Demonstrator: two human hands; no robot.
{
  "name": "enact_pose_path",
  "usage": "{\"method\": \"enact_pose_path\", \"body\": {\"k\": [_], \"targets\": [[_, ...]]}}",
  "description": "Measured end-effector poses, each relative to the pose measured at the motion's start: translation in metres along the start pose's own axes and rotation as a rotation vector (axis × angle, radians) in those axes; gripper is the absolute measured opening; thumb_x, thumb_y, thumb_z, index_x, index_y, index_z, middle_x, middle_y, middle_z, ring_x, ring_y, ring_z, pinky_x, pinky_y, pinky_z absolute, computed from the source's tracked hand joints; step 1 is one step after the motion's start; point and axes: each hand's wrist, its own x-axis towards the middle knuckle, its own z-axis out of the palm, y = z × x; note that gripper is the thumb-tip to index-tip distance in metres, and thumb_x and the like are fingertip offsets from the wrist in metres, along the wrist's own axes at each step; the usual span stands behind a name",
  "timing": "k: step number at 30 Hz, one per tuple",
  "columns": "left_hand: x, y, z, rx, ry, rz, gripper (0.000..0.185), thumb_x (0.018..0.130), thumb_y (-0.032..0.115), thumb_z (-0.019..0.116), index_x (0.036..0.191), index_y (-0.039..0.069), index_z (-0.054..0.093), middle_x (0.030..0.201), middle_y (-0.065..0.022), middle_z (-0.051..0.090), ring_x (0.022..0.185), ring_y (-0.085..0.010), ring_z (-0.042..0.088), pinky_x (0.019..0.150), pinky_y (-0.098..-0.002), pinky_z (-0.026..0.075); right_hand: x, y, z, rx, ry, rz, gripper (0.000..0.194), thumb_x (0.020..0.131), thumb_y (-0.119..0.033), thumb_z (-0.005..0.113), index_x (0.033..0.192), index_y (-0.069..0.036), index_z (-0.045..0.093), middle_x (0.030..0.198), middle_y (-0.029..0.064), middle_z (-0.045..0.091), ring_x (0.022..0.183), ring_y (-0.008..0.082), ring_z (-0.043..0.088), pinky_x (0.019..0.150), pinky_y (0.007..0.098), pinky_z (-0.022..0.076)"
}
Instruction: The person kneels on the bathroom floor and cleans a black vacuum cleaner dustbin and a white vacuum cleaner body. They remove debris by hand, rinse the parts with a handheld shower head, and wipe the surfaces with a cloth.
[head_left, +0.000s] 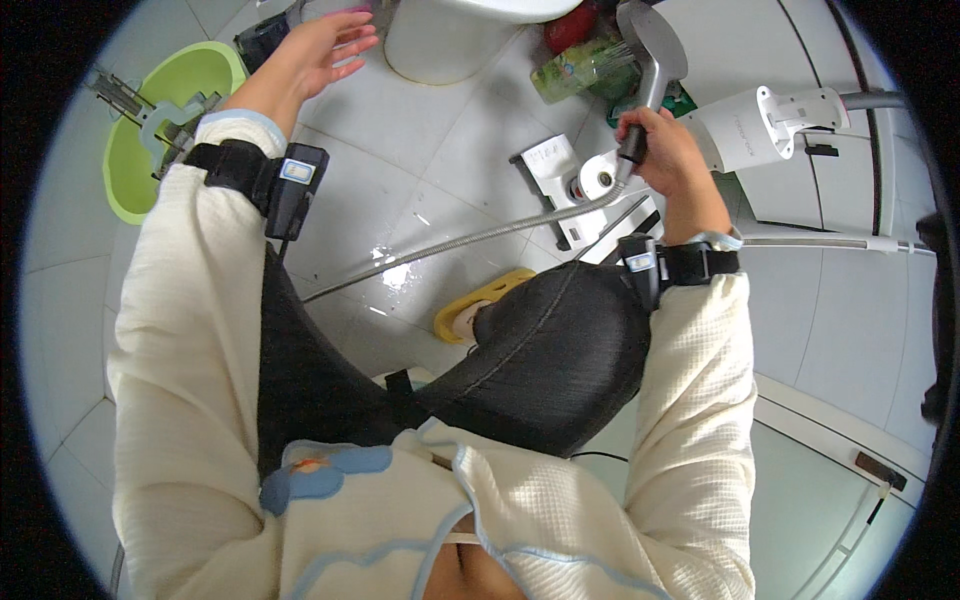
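Note:
My right hand (664, 150) grips the dark handle end of a grey handheld shower head (651, 56), whose broad head points away from me. From its handle a metal shower hose (480, 236) runs down to the left, passing over the floor and behind my left leg. My left hand (330, 54) is raised at the upper left, fingers apart, holding nothing. It is near the white toilet base (435, 41). Below my right hand lies a white vacuum cleaner floor head (574, 199) on the tiles.
A green basin (124, 176) with a metal and plastic rack (161, 124) stands at left. Green packages (566, 71) and a red object (571, 26) lie beside the toilet. A white vacuum body (739, 131) is at right, near white cabinet doors (739, 37). Water wets the floor tiles (397, 274).

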Motion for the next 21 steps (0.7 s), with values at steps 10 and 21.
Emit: {"method": "enact_pose_path", "body": {"k": [10, 21], "targets": [[-0.012, 0.027, -0.013, -0.145, -0.023, -0.042, 0.013, 0.087, 0.021, 0.062, 0.096, 0.012, 0.061, 0.093, -0.0019, 0.062, 0.088, -0.0171, 0.061, 0.075, -0.0345, 0.047, 0.018, 0.028, 0.02, 0.376, 0.035, -0.021, 0.011, 0.086, -0.009, 0.053, 0.094, -0.005, 0.045, 0.074, 0.0089, 0.054, 0.066, 0.0212, 0.055, 0.062, 0.0401, 0.0471], [-0.015, 0.046, -0.02, -0.231, 0.175, -0.024, 0.011, 0.087, 0.021, 0.062, 0.093, 0.011, 0.061, 0.092, -0.0026, 0.06, 0.089, -0.0171, 0.061, 0.069, -0.0342, 0.048, 0.028, 0.028, -0.003, 0.318, -0.08, -0.049, 0.011, 0.086, -0.009, 0.052, 0.092, -0.008, 0.044, 0.072, 0.0067, 0.052, 0.064, 0.0188, 0.054, 0.06, 0.0396, 0.0459]]}}
